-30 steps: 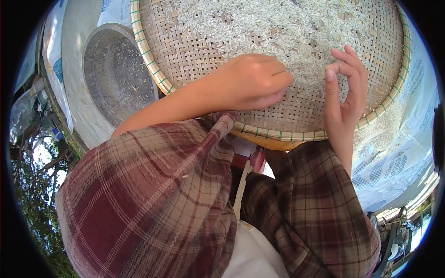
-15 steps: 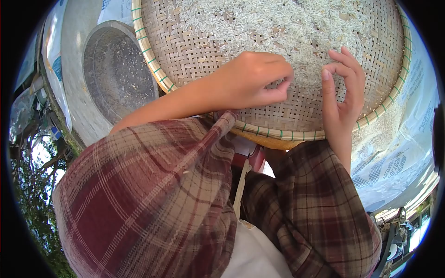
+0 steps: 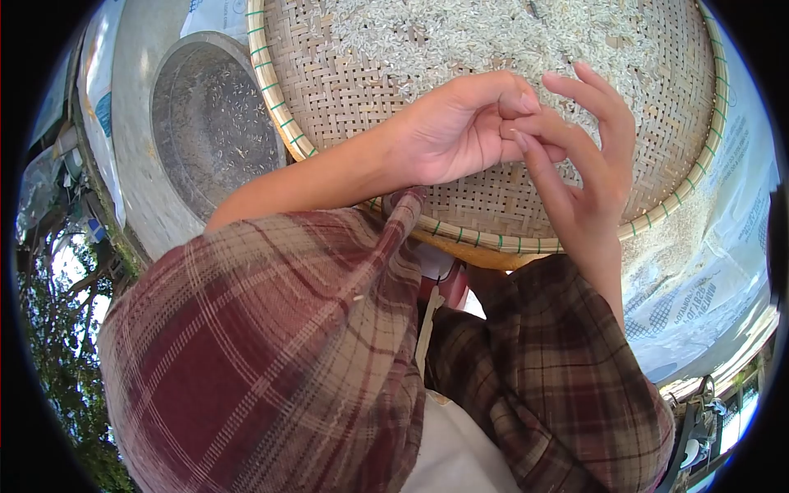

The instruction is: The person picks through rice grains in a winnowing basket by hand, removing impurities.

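My left hand (image 3: 472, 123) is over the near part of a round woven bamboo tray (image 3: 337, 107), its palm turned up and its fingers loosely curved, with the thumb apart from them. My right hand (image 3: 592, 156) meets it from the right. Its thumb and index finger are pinched together at the left fingers, while its other fingers are raised and bent. Whatever lies in that pinch, if anything, is too small to make out. Whitish rice grains (image 3: 460, 41) are spread over the far and middle part of the tray.
Left of the tray stands a grey round basin (image 3: 218, 123) with scattered grains inside. Printed plastic sacking (image 3: 682, 304) lies at the right. Plaid sleeves (image 3: 255, 345) cover my arms. Tree foliage (image 3: 66, 370) shows at the lower left.
My left hand has rolled from knuckles up to palm up, and its pinch has loosened. My right hand has moved left, closing its thumb and index finger at the left fingers.
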The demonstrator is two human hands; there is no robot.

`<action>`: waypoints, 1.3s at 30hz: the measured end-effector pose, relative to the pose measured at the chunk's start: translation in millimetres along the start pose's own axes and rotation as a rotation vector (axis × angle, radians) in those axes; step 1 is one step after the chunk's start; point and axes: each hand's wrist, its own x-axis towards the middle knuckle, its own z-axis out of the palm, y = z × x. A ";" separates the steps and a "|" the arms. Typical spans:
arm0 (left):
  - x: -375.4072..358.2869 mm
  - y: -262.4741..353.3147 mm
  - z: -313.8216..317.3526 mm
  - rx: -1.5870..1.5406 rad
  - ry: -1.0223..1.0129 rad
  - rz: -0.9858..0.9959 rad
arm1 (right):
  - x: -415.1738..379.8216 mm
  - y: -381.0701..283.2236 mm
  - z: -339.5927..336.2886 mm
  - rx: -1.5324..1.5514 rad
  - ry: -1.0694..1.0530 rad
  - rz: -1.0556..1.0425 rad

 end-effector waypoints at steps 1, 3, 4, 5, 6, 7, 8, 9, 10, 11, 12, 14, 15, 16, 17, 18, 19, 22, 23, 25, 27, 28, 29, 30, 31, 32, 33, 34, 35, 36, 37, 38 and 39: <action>-0.6 0.6 0.5 -0.001 0.001 0.001 | -0.5 -0.4 0.4 0.001 -0.002 0.000; -2.0 3.0 3.0 -0.008 0.034 -0.008 | -1.6 -0.9 1.3 0.013 0.002 -0.023; -3.5 5.1 3.1 -0.009 0.033 -0.007 | -0.9 -1.4 2.1 0.013 0.000 -0.024; -5.1 7.2 2.9 -0.011 0.048 -0.007 | 0.0 -1.8 2.3 0.063 0.023 -0.016; -5.9 7.8 2.7 -0.016 0.061 -0.008 | 0.0 -1.7 1.3 0.110 0.042 -0.006; -6.7 7.9 2.4 -0.024 0.054 -0.009 | -0.4 -0.4 0.8 0.102 0.035 -0.005; -7.8 8.7 1.8 -0.043 0.042 -0.001 | -0.7 1.6 1.9 0.120 0.050 -0.014; -8.5 9.3 1.5 -0.058 0.034 0.007 | -1.0 2.7 3.1 0.141 0.067 -0.025; -8.6 9.2 1.7 -0.057 0.036 0.009 | -1.5 2.4 3.6 0.144 0.067 -0.026; -8.6 8.7 2.1 -0.031 0.061 0.011 | -2.2 2.0 3.9 0.139 0.057 -0.017; -8.9 8.8 2.2 -0.004 0.086 0.014 | -2.6 1.5 4.4 0.134 0.046 -0.008; -8.7 8.6 0.2 -0.025 0.072 0.010 | -3.8 0.7 6.1 0.157 0.063 0.010; -8.3 8.1 -0.7 -0.049 0.056 0.003 | -4.2 0.2 6.7 0.178 0.080 0.032; -8.2 7.9 -1.0 -0.050 0.056 0.002 | -3.9 -0.1 7.5 0.178 0.080 0.033; -8.7 8.2 -1.4 -0.039 0.052 0.009 | -3.2 -0.8 9.0 0.198 0.105 0.069; -8.9 8.2 -1.9 -0.029 0.048 0.016 | -2.8 -1.2 10.3 0.219 0.131 0.104; -8.9 7.4 -2.4 -0.029 0.049 0.016 | -2.9 -1.9 11.1 0.220 0.131 0.105; -7.5 3.4 -3.1 0.027 0.093 0.021 | -3.9 -4.7 14.2 0.196 0.093 0.129; -7.4 2.5 -3.1 0.028 0.085 0.014 | -4.5 -6.2 17.0 0.213 0.114 0.145; -8.3 2.2 -3.5 0.029 0.080 0.009 | -5.4 -7.6 18.9 0.232 0.132 0.161; -9.3 2.7 -4.2 -0.026 0.056 -0.014 | -6.3 -8.9 18.9 0.372 0.160 0.238; -10.0 3.2 -4.8 -0.026 0.056 -0.012 | -7.2 -8.4 18.2 0.373 0.159 0.237; -10.8 4.5 -5.7 -0.040 0.041 0.004 | -8.3 -6.6 16.7 0.464 0.196 0.261; -11.9 6.2 -6.4 -0.054 0.025 0.020 | -9.2 -4.5 15.1 0.553 0.233 0.284; -14.3 9.2 -7.2 -0.053 0.024 0.021 | -9.7 -2.6 13.9 0.553 0.233 0.282; -18.3 14.2 -8.3 -0.075 0.007 0.017 | -10.0 -0.6 12.7 0.583 0.292 0.295; -23.2 20.4 -9.1 -0.096 -0.010 0.011 | -9.9 1.7 11.5 0.613 0.352 0.306; -30.1 29.0 -6.7 -0.103 0.009 0.041 | -10.2 3.9 9.1 0.612 0.354 0.305; -39.1 39.5 -3.6 -0.111 0.029 0.072 | -10.4 5.5 5.7 0.555 0.403 0.373; -49.4 50.2 -3.6 -0.198 0.013 0.138 | -10.3 6.7 2.4 0.496 0.451 0.442; -61.5 60.5 -5.1 -0.284 -0.002 0.204 | -9.3 7.1 -0.4 0.450 0.488 0.479; -76.5 66.0 -5.4 -0.322 0.054 0.342 | -10.6 8.5 -2.0 0.450 0.488 0.478; -91.8 70.6 -5.9 -0.360 0.108 0.478 | -12.5 11.1 -4.1 0.412 0.490 0.509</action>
